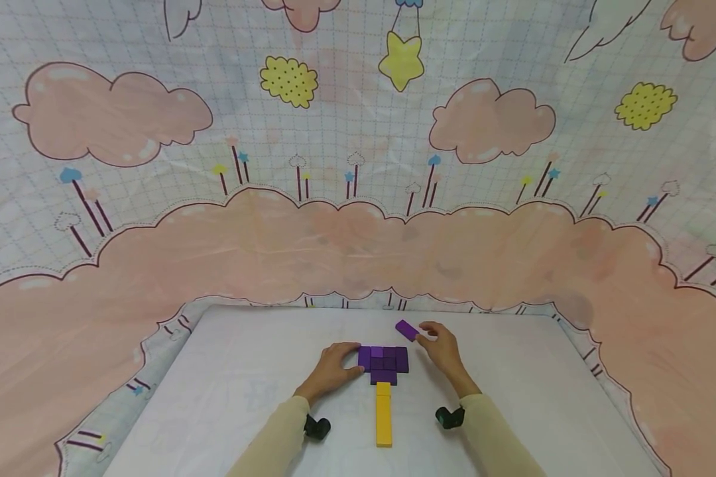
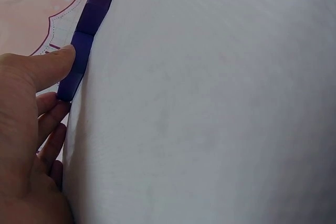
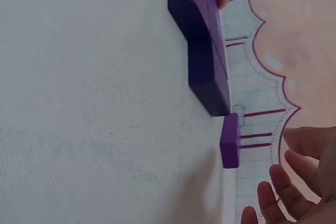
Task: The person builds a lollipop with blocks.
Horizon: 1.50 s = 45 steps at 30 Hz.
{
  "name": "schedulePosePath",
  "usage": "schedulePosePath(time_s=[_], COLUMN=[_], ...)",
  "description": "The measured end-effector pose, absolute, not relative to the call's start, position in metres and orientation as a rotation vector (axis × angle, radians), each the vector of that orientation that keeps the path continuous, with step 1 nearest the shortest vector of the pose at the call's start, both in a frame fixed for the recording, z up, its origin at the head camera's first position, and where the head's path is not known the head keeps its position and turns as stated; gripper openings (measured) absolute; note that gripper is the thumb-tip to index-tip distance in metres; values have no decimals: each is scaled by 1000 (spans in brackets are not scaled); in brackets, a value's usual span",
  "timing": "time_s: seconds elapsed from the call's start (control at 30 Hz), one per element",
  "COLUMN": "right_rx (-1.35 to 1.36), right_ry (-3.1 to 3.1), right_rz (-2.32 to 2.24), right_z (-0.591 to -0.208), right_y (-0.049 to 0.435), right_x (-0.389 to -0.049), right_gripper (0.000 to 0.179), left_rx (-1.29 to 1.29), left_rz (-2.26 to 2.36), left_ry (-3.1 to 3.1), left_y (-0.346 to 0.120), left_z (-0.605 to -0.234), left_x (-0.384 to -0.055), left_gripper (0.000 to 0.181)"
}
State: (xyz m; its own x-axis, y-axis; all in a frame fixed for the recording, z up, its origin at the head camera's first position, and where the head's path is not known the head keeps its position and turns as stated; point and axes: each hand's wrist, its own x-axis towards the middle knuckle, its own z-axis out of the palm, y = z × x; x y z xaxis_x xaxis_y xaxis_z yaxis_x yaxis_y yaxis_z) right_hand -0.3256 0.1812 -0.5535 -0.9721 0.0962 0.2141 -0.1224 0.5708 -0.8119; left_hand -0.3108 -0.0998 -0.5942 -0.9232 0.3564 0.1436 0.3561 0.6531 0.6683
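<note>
Flat purple blocks [image 1: 390,364] lie together on the white table, joined at the lower edge by a strip of yellow blocks [image 1: 384,417]. My left hand [image 1: 332,370] holds the leftmost purple block [image 1: 364,358], thumb at its near end and fingers at its far end. In the left wrist view the thumb [image 2: 55,65] rests against that block's side. Apart from the group, a loose purple block [image 1: 406,330] lies tilted at the upper right. My right hand [image 1: 444,354] is just beside it; in the right wrist view its fingers [image 3: 286,190] are spread, with a gap to the loose block [image 3: 230,141].
White cloth covers the table [image 1: 233,371]. Behind it hangs a printed curtain [image 1: 358,252] with pink clouds, and the same print shows along both sides. A dark wrist camera [image 1: 317,428] sits at the left sleeve, another dark camera [image 1: 450,417] at the right sleeve.
</note>
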Motion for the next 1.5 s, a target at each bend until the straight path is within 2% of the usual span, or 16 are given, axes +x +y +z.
schedulePosePath(time_s=[0.7,1.5], right_rx=[-130,-264], right_ry=[-2670,-2754], right_rz=[1408,1259], right_z=[-566,-569], right_y=[171,164], right_x=[-348,-349], right_gripper=[40,36], left_rx=[590,624], left_rz=[1145,1132], left_ry=[2841,2849], left_y=[-101,-103], left_z=[-591,-589], left_x=[-311,-308], left_gripper=[56,57])
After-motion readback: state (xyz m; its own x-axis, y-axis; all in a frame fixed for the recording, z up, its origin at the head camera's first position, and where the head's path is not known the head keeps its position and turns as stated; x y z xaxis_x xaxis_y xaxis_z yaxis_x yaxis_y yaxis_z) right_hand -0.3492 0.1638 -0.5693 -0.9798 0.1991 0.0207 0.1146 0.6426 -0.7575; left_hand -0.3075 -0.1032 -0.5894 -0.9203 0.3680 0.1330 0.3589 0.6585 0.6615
